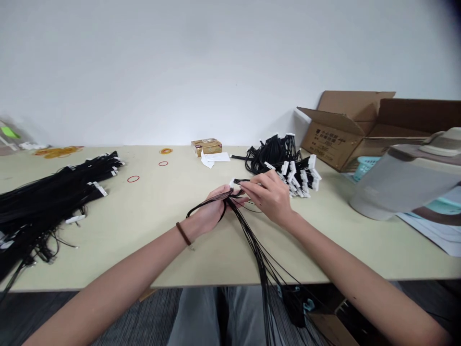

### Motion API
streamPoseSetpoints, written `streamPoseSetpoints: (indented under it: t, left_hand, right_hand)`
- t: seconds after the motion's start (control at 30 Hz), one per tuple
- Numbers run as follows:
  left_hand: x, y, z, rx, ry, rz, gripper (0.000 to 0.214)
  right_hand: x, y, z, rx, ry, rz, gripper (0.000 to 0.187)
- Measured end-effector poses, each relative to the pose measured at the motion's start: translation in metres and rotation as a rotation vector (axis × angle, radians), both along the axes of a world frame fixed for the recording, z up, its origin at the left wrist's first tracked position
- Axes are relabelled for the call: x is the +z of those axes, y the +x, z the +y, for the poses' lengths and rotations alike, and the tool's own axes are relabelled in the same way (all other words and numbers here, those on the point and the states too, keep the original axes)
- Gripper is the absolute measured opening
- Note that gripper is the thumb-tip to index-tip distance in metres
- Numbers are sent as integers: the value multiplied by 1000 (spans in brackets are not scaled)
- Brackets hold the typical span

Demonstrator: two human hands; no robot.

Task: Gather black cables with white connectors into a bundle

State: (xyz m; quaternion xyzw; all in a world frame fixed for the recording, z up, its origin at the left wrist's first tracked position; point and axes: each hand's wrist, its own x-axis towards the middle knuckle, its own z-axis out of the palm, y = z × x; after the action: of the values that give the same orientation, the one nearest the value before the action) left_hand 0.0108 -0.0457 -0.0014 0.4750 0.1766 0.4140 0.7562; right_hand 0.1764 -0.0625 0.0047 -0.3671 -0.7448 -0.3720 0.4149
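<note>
While the heap of loose wires [284, 161] with white plugs sits at the back right of the bench [151, 226], I hold a small bunch of black wires [252, 240] in front of me, so I judge the work as partway through: a long stack of bundled wires [54, 192] lies done at the left edge, and the heap at the right looks untouched. My left hand [212, 211] is closed around the bunch near its plug end, palm turned inward, with a brown band [183, 233] on the wrist. My right hand [270, 194] reaches in from the right, fingers curled, and pinches the wire ends just behind a white plug [233, 182]; the two hands touch at the bunch. Both forearms stretch out over the near edge of the bench, elbows low. The rest of the bunch trails down off the bench toward my lap. Red rubber bands [133, 179] lie apart on the bench to the left, with a pile of yellow ones [57, 152] farther back. A small carton [206, 146] and a slip of paper stand behind my hands, an open cardboard box [345, 129] at the far right, and a pale jug [399, 182] lies tipped near it.
</note>
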Motion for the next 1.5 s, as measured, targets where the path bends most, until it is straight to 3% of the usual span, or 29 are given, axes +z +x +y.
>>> streamPoseSetpoints:
  t: [0.2,0.43,0.6,0.73,0.9,1.13,1.33,1.5]
  left_hand:
    - [1,-8,8,-35,-157,77,10]
    - [5,-10,7,-63,-245,97,8]
    - [10,-7,5,70,-290,72,5]
    - [12,-4,6,169,-358,73,10]
    - [12,-2,5,143,-387,90,11]
    - [9,-1,2,87,-367,89,13]
    - [9,0,2,86,-361,72,15]
    - [9,2,3,125,-367,46,16]
  right_hand:
    - [9,18,6,-18,132,-67,30]
    - [15,39,9,-110,158,-41,34]
    - [16,24,-2,-53,54,-127,38]
    - [11,6,-8,86,93,-312,29]
    - [-3,-4,-1,194,63,-467,17]
    - [-9,-4,7,154,58,-536,16]
    - [-10,-6,6,147,38,-462,17]
    - [-15,-10,6,236,-192,-252,18]
